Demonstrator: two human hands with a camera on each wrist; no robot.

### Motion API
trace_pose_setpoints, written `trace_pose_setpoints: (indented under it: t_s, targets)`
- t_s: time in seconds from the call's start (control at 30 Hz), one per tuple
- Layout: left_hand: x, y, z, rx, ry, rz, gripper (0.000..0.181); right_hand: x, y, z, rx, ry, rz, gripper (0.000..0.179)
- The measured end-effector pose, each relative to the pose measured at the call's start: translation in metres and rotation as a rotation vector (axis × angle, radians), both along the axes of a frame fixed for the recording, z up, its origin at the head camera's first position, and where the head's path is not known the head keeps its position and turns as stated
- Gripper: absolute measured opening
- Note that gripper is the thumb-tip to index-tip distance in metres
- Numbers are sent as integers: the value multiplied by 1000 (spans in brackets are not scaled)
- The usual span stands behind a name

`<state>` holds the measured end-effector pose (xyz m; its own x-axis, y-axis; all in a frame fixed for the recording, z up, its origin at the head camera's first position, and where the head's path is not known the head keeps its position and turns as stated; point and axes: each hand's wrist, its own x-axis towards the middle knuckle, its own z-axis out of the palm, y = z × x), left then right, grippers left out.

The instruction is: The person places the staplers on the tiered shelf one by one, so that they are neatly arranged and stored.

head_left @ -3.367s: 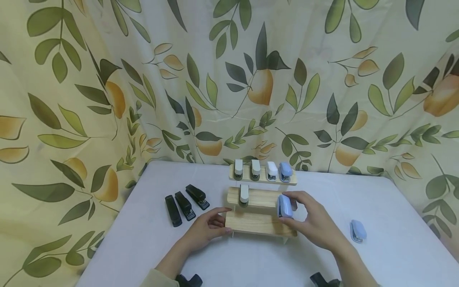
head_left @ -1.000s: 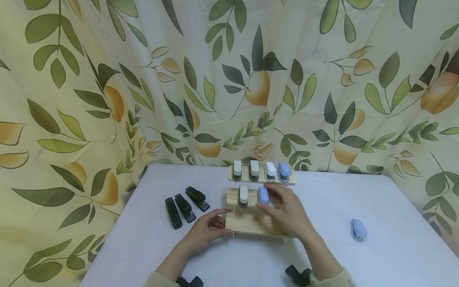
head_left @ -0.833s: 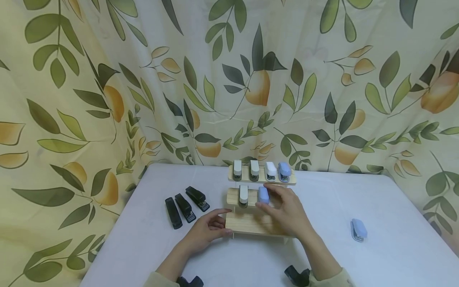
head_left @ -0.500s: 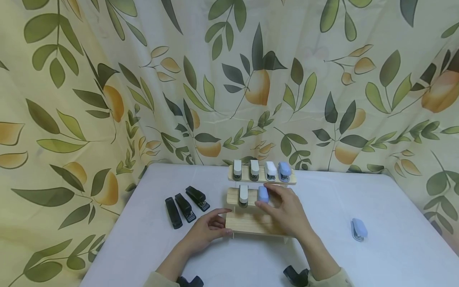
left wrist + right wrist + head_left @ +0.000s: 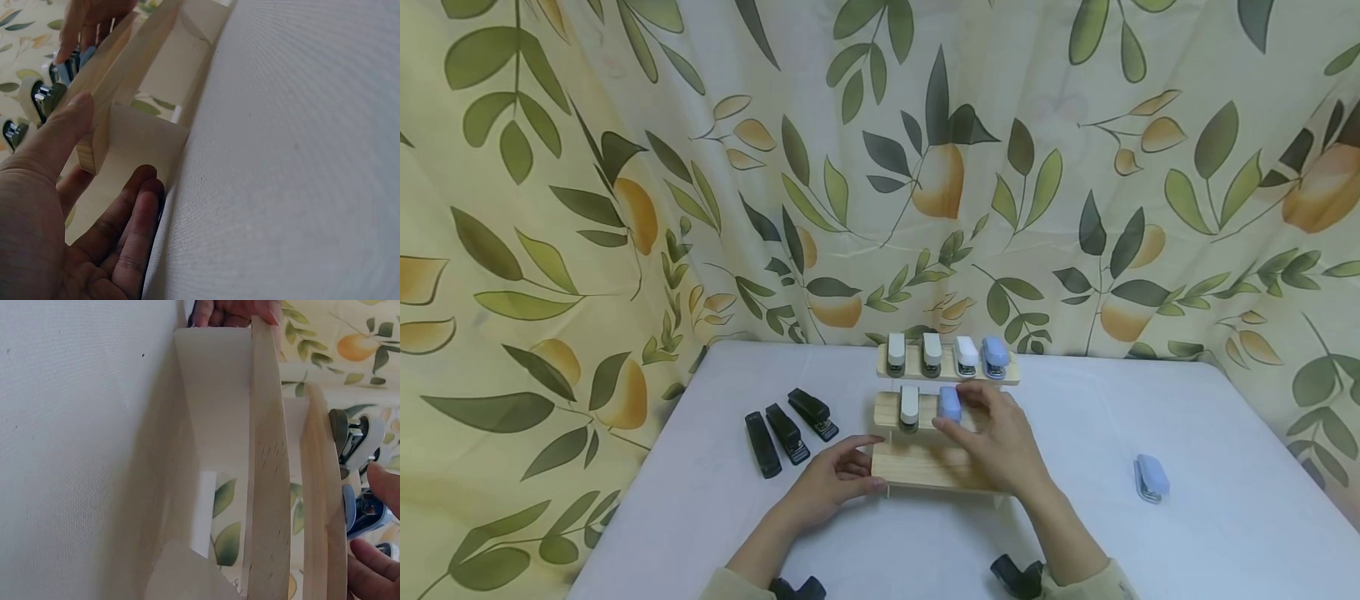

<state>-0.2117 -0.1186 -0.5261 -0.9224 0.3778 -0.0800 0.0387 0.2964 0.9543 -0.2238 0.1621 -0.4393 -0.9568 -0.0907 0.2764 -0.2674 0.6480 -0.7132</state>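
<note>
Right hand [image 5: 1000, 442]: pinches the small blue stapler [image 5: 950, 404] on the middle tier of a wooden rack [image 5: 932, 467]. Clamped on it, thumb toward the front, index finger toward the back, no wider apart than the stapler's body. Seen from the right wrist: thumb to 1 side of the blue body, fingers to the other, right by the tier's edge. Cannot tell the exact lie of the remaining fingers; partly hidden.

Left hand [image 5: 835, 475]: grips the left end of the rack's lowest tier. Thumb at the front corner, index finger at the rear corner, so clamped across the board's end. From the left wrist: remaining fingers loosely bent, low beside a pale side support [image 5: 150, 137].

Middle tier, left of the pinched stapler: 1 light grey stapler [image 5: 909, 407], near but not touching. Top tier, left to right: 2 grey staplers [image 5: 932, 354], 1 white stapler [image 5: 966, 357], 1 blue-topped stapler [image 5: 996, 357], all in a row, apart.

Tabletop [image 5: 925, 550]: covered in white. Left of the rack, 3 black staplers [image 5: 787, 435], set down at a slant, close together. Far right, 1 more light blue stapler [image 5: 1152, 478], well apart from the right hand. Behind: a curtain [image 5: 880, 250], printed with leaves and orange fruit.
</note>
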Motion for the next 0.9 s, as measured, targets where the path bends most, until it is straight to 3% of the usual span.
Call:
trace_pose_setpoints:
  t_s: [0.9]
  targets:
    - [2,1,1,7,6,3,56,3,8,5,16,-42,46,65]
